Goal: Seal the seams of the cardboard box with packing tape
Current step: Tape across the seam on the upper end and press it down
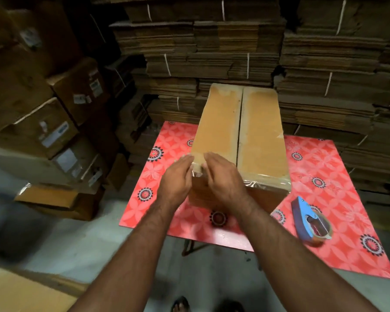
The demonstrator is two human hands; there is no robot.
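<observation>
Both hands are pressed with straight fingers on the near left corner of the tall brown cardboard box: left hand, right hand. Clear tape is seen along its near edge. The box is stood on the red flower-patterned surface, a blue tape dispenser nearby.

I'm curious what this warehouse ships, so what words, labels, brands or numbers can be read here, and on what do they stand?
No text can be read anywhere.
White labels on the stacked cartons at left: too blurred and small to read.
Cardboard box on the table: no print visible.
Blue tape dispenser: no marking visible.
Red tablecloth: only flower and wheel patterns, no words.
</observation>
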